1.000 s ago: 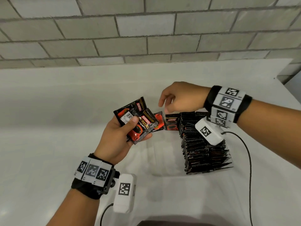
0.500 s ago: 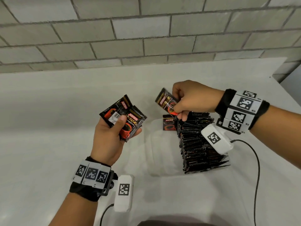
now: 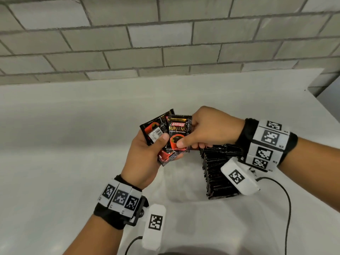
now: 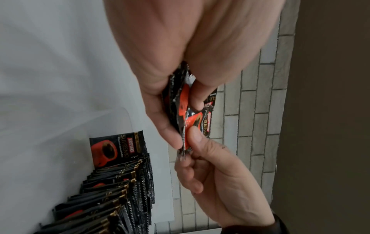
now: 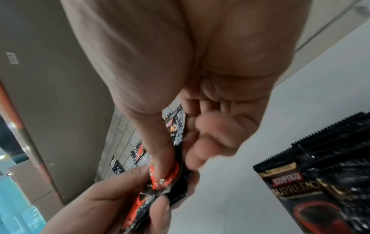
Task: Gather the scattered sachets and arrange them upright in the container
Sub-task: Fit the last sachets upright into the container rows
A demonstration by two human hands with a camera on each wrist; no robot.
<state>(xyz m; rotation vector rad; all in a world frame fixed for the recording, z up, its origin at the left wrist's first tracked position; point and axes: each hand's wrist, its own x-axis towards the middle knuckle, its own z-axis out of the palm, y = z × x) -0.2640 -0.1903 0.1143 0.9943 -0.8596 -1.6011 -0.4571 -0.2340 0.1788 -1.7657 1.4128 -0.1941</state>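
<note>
Sachets (image 3: 219, 173) stand upright in a packed row along the right side of the clear container (image 3: 181, 192), which sits on the white counter (image 3: 55, 162) — its left part bare, its walls hard to trace. Above its far end, the left hand (image 3: 145, 162) grips a fanned sachet bunch (image 3: 158, 129); the right hand (image 3: 207, 127) pinches the front Kopiko sachet (image 3: 179, 133) — the bunch's count is hidden.

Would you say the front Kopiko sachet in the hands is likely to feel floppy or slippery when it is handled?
Probably floppy: the front sachet is thin and creased where the right hand pinches it. Its glossy foil looks slippery, so it may slide off the sachets fanned in the left hand.
</note>
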